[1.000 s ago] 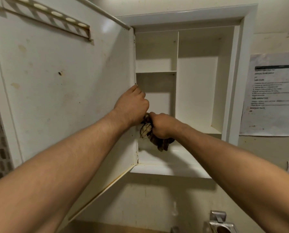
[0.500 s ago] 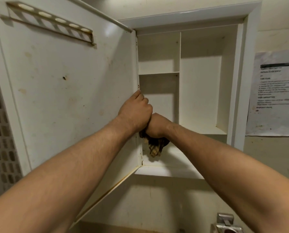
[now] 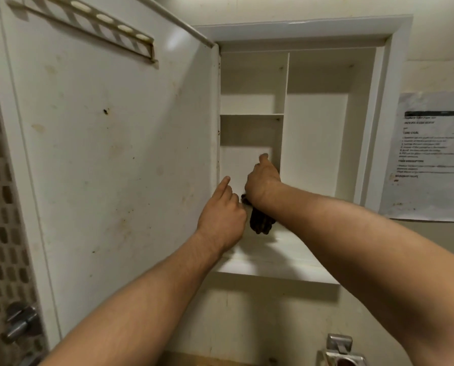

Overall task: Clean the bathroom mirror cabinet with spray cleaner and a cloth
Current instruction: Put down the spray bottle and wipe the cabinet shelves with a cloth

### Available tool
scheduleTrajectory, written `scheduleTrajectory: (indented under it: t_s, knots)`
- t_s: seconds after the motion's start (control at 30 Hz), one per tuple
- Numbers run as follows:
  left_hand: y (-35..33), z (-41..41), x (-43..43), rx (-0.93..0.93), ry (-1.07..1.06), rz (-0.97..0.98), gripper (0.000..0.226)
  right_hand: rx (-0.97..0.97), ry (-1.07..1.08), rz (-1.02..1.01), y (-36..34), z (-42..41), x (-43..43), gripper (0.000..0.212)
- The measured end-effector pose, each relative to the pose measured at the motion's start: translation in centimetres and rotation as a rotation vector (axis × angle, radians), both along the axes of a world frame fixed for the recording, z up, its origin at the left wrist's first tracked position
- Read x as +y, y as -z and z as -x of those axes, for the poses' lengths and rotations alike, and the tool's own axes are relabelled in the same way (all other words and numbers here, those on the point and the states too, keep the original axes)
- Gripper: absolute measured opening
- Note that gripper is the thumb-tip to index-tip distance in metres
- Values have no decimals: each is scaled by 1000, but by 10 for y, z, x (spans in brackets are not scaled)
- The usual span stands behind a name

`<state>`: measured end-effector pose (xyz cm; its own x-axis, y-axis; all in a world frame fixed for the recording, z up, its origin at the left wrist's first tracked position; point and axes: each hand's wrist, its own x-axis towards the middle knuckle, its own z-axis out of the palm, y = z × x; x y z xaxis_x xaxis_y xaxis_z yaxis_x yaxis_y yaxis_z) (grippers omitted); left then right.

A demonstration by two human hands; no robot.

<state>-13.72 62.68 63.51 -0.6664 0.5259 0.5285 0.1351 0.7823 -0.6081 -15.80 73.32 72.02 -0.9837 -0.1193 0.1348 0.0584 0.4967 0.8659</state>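
Head view: the open door, flat white paint flecked with brown spots, stands left of the cabinet, smooth white board in boxy shelves. I judge I'm wiping the lower left compartment: my right grip is clamped on the dark, limp cloth just above the bottom shelf; my left grip, forefinger out, sits beside it, and whether it holds anything I cannot tell. Next, the cloth needs pressing flat into the corners.

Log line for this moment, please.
cabinet: door open | right hand: grips cloth, in lower-left compartment | left hand: at door's hinge edge, index finger out
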Motion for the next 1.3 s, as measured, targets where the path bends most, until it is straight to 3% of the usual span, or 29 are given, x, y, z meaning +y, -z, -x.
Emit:
scheduleTrajectory:
  t_s: [0.1, 0.27, 0.47, 0.57, 0.67, 0.8, 0.83, 0.9, 1.0, 1.1, 1.17, 1.23, 1.3]
  knots:
    - [-2, -5, -10, 12, -17, 3, 38, -81, 41, 294, 0, 0, -5, 43]
    - [5, -15, -24, 27, -36, -12, 40, -110, 52, 434, -3, -7, -3, 19]
    - [19, -24, -24, 9, 141, -63, 48, 284, -558, 660, 59, -36, 18, 30]
    - [33, -29, -21, -57, 277, -93, 36, 336, -552, 857, 86, -60, 41, 32]
    - [47, -32, -17, -125, 333, -134, 26, 440, -308, 1394, 97, -77, 68, 22]
    - [59, -33, -12, -153, 337, -161, 22, 379, 79, 2760, 89, -89, 89, 26]
    - [61, -33, -12, -150, 345, -168, 22, 324, 163, 2939, 89, -93, 90, 31]
    - [61, -33, -11, -147, 362, -185, 24, 218, 209, 3106, 90, -99, 91, 38]
    - [56, -31, -10, -148, 373, -234, 27, 86, -28, 3200, 81, -105, 79, 33]
    - [43, -29, -10, -125, 409, -325, 27, -55, -548, 3175, 50, -106, 61, 24]
    - [31, -26, -11, -96, 424, -436, 19, 21, -759, 2822, 27, -95, 48, 13]
    - [21, -24, -13, -82, 394, -505, 14, 289, -813, 2196, 9, -76, 34, 30]
    - [14, -22, -12, -79, 360, -467, 12, 450, -874, 1625, -4, -53, 17, 33]
